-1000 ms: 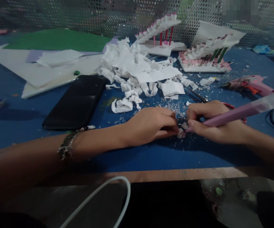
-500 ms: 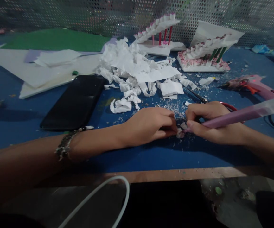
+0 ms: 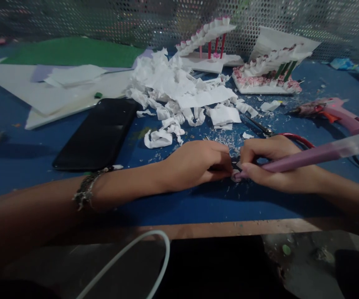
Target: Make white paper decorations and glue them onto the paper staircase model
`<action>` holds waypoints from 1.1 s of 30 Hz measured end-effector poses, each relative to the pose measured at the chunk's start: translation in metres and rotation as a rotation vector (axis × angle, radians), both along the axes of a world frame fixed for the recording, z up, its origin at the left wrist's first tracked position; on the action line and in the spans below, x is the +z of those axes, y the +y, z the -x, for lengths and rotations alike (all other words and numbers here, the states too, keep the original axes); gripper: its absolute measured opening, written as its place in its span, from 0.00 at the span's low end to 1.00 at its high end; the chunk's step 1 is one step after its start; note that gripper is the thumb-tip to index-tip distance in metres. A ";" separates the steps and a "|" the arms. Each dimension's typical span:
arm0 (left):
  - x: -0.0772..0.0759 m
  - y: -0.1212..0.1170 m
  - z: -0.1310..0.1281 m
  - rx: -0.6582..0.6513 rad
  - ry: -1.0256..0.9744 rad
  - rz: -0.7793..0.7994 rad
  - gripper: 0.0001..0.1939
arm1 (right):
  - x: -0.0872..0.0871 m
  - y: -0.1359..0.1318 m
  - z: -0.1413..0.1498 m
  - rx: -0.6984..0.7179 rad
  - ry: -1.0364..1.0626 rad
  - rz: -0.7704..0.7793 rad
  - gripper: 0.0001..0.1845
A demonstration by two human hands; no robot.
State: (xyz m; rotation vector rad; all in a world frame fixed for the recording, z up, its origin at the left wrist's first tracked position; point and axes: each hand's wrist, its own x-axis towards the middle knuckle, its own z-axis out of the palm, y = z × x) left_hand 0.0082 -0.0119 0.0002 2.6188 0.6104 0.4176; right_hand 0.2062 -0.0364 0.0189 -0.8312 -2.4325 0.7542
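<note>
The right hand [image 3: 279, 166] grips a mauve pen [image 3: 306, 158] with a translucent rear end, its tip against a small pale, pink-marked piece [image 3: 235, 176] on the blue table [image 3: 167, 211]. The left hand's [image 3: 194, 166] fingertips pinch that piece, which seems roundish, though partly hidden.

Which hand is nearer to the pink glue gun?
Right. The right hand is to the left of the pink glue gun and closer to the table's near edge; the left hand is farther left, beyond the right.
</note>
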 end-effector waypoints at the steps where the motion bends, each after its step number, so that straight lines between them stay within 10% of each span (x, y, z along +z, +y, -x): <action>1: 0.000 0.000 0.000 0.000 -0.002 0.011 0.05 | 0.000 0.000 0.001 0.018 -0.017 -0.002 0.10; 33: -0.002 -0.010 -0.010 0.155 0.041 -0.039 0.09 | 0.004 -0.003 0.002 0.069 -0.169 -0.300 0.09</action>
